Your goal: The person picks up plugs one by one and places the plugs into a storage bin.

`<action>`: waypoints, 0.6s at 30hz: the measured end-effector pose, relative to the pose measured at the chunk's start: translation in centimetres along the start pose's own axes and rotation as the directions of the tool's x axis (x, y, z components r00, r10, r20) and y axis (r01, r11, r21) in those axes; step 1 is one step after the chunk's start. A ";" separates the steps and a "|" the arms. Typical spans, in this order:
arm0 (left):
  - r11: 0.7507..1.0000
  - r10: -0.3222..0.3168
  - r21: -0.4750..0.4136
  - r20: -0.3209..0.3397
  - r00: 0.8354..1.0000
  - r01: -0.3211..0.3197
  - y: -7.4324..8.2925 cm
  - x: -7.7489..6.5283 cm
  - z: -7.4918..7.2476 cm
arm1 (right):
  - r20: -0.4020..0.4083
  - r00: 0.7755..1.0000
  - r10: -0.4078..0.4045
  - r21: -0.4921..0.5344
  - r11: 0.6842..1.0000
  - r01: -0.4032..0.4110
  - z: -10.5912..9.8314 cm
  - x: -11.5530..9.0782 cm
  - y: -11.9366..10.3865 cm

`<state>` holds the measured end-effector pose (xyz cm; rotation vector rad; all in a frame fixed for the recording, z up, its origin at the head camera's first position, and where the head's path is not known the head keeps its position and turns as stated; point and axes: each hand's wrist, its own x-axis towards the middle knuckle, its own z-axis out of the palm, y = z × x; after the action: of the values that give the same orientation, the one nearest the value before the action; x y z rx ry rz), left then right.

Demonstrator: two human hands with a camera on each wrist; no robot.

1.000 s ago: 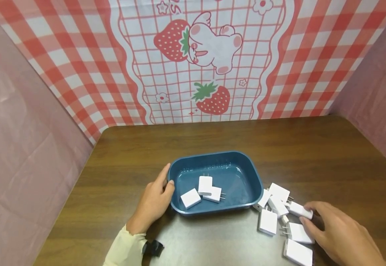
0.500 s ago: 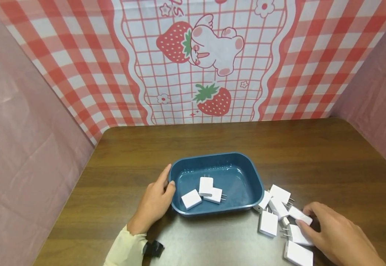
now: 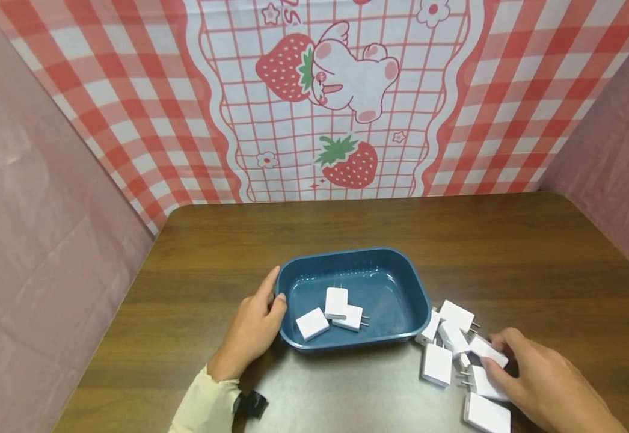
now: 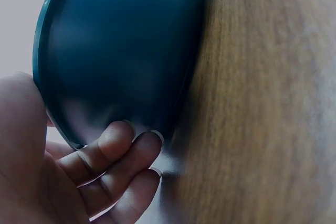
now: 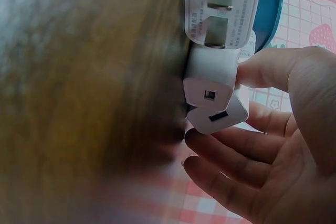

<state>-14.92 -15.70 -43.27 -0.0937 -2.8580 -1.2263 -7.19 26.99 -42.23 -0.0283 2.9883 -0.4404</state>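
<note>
My left hand (image 3: 252, 331) holds the left end of a dark blue bin (image 3: 353, 346). Its thumb is at the rim, and in the left wrist view its fingers (image 4: 142, 148) lie against the outer wall. A white charger (image 3: 314, 323) and two more lie inside the bin. Right of it, several white chargers are heaped on the table, and my right hand (image 3: 549, 376) pinches one charger (image 3: 489, 351) between thumb and finger. Below that one, another charger (image 3: 487, 383) is partly hidden by the hand. In the right wrist view a charger with folded prongs (image 5: 223, 9) is closest.
A wooden table (image 3: 228, 234) carries everything. A red checked cloth (image 3: 157, 108) with strawberries hangs behind it, and pink cloths (image 3: 38, 240) hang on both sides. One charger (image 3: 486, 413) lies flat near the front. Another charger (image 3: 428, 328) touches or nearly touches the bin's right end.
The pinched charger has turned slightly and shifted down a little with my right hand. My left hand stays at the bin.
</note>
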 end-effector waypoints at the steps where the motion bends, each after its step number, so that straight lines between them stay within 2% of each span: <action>1: 1.000 0.000 0.002 0.001 1.000 0.000 0.0 0.0 0.0 | -0.006 1.000 -0.007 0.005 1.000 0.007 0.0 0.0 0.0; 8: 1.000 -0.001 0.016 0.001 1.000 0.001 -0.1 0.0 0.1 | -0.077 0.996 -0.051 0.007 0.999 0.052 -0.1 -0.2 -0.2; 18: 1.000 -0.018 0.006 0.007 1.000 0.018 0.1 0.0 0.0 | -0.057 0.998 -0.024 -0.009 1.000 0.023 -0.3 -0.2 0.4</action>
<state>-14.91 -15.56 -43.19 -0.0721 -2.8745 -1.2234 -7.00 27.52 -42.04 -0.0524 3.0492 -0.4388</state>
